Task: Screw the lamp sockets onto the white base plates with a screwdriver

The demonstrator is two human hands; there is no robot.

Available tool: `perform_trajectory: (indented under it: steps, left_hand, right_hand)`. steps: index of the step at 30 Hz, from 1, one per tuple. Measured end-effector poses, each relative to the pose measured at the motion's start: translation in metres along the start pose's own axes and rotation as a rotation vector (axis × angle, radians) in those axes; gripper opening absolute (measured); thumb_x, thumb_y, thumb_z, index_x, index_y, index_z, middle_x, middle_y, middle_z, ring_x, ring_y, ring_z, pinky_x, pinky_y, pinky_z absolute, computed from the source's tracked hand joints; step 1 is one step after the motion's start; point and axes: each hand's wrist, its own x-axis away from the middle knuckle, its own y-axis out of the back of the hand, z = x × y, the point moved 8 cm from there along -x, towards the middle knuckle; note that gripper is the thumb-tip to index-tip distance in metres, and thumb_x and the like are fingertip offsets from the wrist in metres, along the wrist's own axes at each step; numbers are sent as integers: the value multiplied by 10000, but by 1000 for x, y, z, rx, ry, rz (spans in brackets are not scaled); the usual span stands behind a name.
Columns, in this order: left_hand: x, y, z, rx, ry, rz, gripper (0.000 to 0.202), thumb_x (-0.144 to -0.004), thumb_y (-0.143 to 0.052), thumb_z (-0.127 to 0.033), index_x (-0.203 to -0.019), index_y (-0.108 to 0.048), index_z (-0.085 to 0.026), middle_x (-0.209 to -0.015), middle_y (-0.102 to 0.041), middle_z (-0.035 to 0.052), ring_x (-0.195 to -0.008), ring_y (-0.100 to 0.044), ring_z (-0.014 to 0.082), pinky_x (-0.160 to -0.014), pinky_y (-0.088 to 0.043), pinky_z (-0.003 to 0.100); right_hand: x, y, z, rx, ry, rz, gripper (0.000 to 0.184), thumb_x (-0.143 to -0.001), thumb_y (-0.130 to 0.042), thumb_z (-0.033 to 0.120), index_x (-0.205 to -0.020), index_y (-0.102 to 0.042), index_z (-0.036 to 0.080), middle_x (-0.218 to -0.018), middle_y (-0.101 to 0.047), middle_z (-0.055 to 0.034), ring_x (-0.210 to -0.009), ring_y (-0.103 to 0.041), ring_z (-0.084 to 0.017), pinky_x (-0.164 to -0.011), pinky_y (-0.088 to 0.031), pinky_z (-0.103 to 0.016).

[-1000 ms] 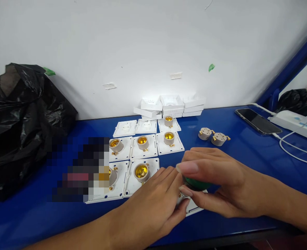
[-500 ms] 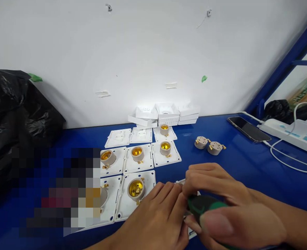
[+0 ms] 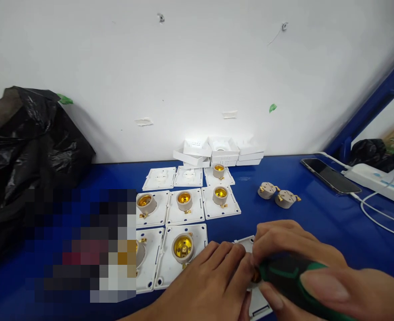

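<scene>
My right hand (image 3: pixel 292 238) is wrapped round the black and green handle of a screwdriver (image 3: pixel 284 274), thumb along its side. The tool points down-left into a lamp holder (image 3: pixel 256 275), whose brass inside just shows between my hands; the tip is hidden. My left hand (image 3: pixel 213 278) curls its fingers over the near side of that lamp holder. Beneath both hands lies a white square plate (image 3: pixel 260 305), mostly covered. Left of it, a lamp holder with a brass lining (image 3: pixel 183 248) stands on another white plate (image 3: pixel 199 234).
More plates with lamp holders (image 3: pixel 184 201) stand in rows. Two bare plates (image 3: pixel 160 178) lie behind them, near stacked white boxes (image 3: pixel 222 151). Two loose holders (image 3: pixel 285 199) sit right, before a phone (image 3: pixel 330 175) and power strip (image 3: pixel 374 178). A black bag (image 3: pixel 39 138) stands left; a blurred patch covers the lower left.
The whole scene has shifted right and slightly down as the view turned. My right hand and screwdriver handle have tilted, showing more of the handle and the brass inside the lamp holder.
</scene>
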Motion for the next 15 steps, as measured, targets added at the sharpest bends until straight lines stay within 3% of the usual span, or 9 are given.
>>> perform_trajectory:
  steps: [5, 10, 15]
  left_hand:
    - [-4, -11, 6, 19, -59, -44, 340, -1040, -530, -289, -1369, -545, -204, -1207, -703, 97, -1078, -676, 279, -975, -570, 388]
    - [-2, -22, 12, -18, -79, -111, 289, -997, -530, -267, -1274, -593, -210, -1190, -705, 96, -1081, -684, 310, -995, -570, 462]
    - [-1, -11, 6, -16, -71, -141, 219, -970, -537, -279, -1161, -621, -213, -1125, -721, 81, -1019, -697, 309, -962, -589, 470]
  right_hand:
    - [-1, 2, -1, -85, 13, -124, 147, -1021, -554, 262, -1120, -662, 274, -776, -637, 11, -645, -628, -166, -618, -543, -310]
    - [-3, 0, 9, -136, 212, -248, 243, -1013, -499, 208, -1223, -604, 273, -750, -543, 36, -588, -508, -134, -553, -446, -283]
    - [-10, 5, 12, -230, 314, -305, 385, -935, -502, 111, -1297, -541, 237, -759, -570, 43, -601, -537, -124, -547, -435, -262]
